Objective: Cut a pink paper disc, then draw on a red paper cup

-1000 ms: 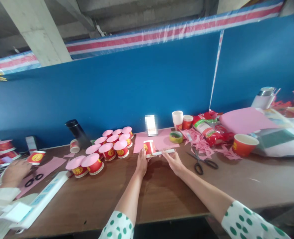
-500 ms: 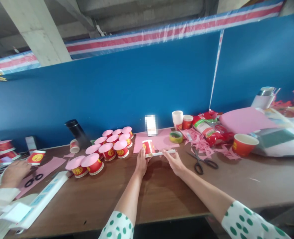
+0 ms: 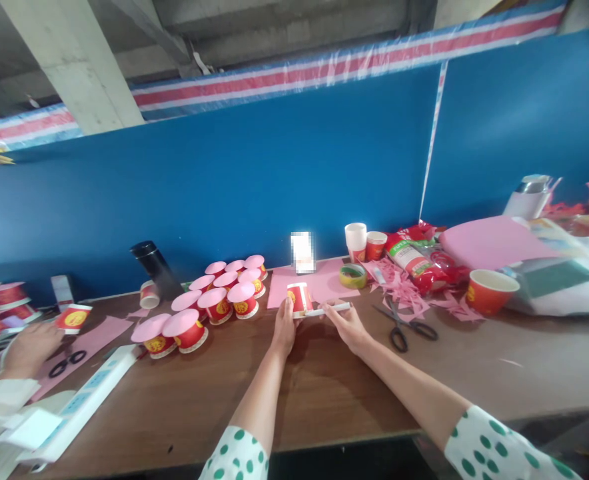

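Note:
My left hand point(image 3: 285, 328) is wrapped round a small red paper cup point(image 3: 300, 296) with a pale stripe and some yellow print. In the fingers of my right hand point(image 3: 346, 324) is a slim white stick point(image 3: 328, 309), pen-like in shape. Its left end meets the lower edge of the cup; whether it presses on the surface is too small to tell. Behind the cup lies pink paper point(image 3: 327, 280), with a roll of yellow-green tape point(image 3: 353, 275) on it. Black-handled scissors point(image 3: 408, 328) rest open to the right of my right hand.
Several red cups topped with pink discs point(image 3: 216, 298) stand left of my hands. Farther left are a black bottle point(image 3: 157, 270), a power strip point(image 3: 82, 400) and another person's hand point(image 3: 33, 347) holding a cup. Shredded pink paper point(image 3: 399, 287) and an orange-red cup point(image 3: 489, 293) sit at right.
The cup in my left hand has shifted very slightly to the right. Both hands keep their hold on the cup and the stick.

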`<act>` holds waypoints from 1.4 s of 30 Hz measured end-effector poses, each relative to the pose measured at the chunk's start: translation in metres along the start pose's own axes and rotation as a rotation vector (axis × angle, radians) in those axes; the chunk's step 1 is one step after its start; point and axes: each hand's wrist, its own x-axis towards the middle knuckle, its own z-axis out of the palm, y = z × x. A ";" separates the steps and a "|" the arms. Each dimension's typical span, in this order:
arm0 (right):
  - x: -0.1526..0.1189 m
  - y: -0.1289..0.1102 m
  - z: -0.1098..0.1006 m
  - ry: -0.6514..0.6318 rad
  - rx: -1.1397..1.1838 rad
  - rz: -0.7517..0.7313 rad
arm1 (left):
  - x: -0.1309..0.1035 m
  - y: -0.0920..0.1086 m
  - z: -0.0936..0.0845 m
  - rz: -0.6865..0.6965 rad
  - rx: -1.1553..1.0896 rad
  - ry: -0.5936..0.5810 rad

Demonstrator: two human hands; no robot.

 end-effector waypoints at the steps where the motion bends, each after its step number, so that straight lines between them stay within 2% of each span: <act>1: 0.000 -0.001 0.000 -0.001 -0.011 0.001 | -0.001 0.001 0.000 -0.004 0.002 -0.001; 23: -0.001 0.000 -0.001 -0.021 0.060 0.056 | 0.004 -0.006 -0.003 -0.017 -0.045 0.001; 29: -0.001 -0.010 0.001 0.060 0.170 0.144 | 0.006 -0.008 -0.005 -0.034 -0.212 0.006; 33: -0.001 -0.016 0.002 0.097 0.178 0.154 | 0.007 -0.009 -0.006 -0.024 -0.233 0.006; 39: 0.000 -0.008 0.001 0.040 0.188 0.165 | 0.009 -0.014 -0.007 -0.004 -0.165 -0.021; 42: 0.000 -0.003 0.001 0.005 0.190 0.150 | 0.010 -0.016 -0.008 -0.003 -0.100 0.031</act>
